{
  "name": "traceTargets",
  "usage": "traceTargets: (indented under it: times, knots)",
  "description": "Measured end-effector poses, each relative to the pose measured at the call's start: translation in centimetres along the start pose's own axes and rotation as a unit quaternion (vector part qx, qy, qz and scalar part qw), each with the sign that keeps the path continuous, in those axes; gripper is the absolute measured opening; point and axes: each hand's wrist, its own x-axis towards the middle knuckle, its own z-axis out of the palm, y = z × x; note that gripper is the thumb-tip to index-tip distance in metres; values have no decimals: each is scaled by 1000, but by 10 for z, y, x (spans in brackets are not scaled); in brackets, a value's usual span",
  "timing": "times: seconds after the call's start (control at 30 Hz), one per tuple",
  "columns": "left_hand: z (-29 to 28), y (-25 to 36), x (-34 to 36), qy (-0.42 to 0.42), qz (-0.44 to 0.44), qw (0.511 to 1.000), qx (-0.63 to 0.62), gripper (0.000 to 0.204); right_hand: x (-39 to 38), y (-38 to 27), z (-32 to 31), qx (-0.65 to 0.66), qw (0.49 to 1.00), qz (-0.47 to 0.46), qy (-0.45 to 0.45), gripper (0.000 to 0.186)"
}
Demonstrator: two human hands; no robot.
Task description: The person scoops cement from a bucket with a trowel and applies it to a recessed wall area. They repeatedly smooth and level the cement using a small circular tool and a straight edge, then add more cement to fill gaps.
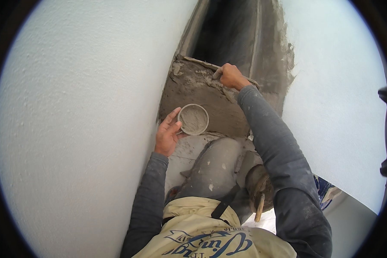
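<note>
My left hand (168,134) holds a small round bowl (207,120) by its side, thumb near the rim. Grey cement powder (193,119) fills much of it. Farther off, my right hand (233,77) is closed above the top edge of a low ledge coated in wet grey mortar (202,99). Its fingertips look grey and lie by the thin strip (201,63) along that edge. What they pinch, if anything, is hidden.
A smooth white wall (81,120) rises close on the left, and a white panel (335,99) stands on the right. Behind the ledge is a dark opening (223,32) with mortared sides. By my knee sits a mortar-stained bucket (254,178) with a wooden handle (259,207) sticking out.
</note>
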Motion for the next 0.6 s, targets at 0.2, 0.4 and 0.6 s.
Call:
traceTargets:
  times: [0.2, 0.4, 0.6]
  knots:
    - [6, -5, 2, 2, 9, 1000, -1, 52, -74, 4, 2, -8, 987, -8, 160, 32]
    - [14, -5, 1, -15, 10, 1000, 17, 51, -140, -66, 47, 47, 965, -253, 57, 23]
    - [27, -9, -3, 1, -7, 997, 79, 53, -158, -79, 104, 4, 970, -195, 144, 28]
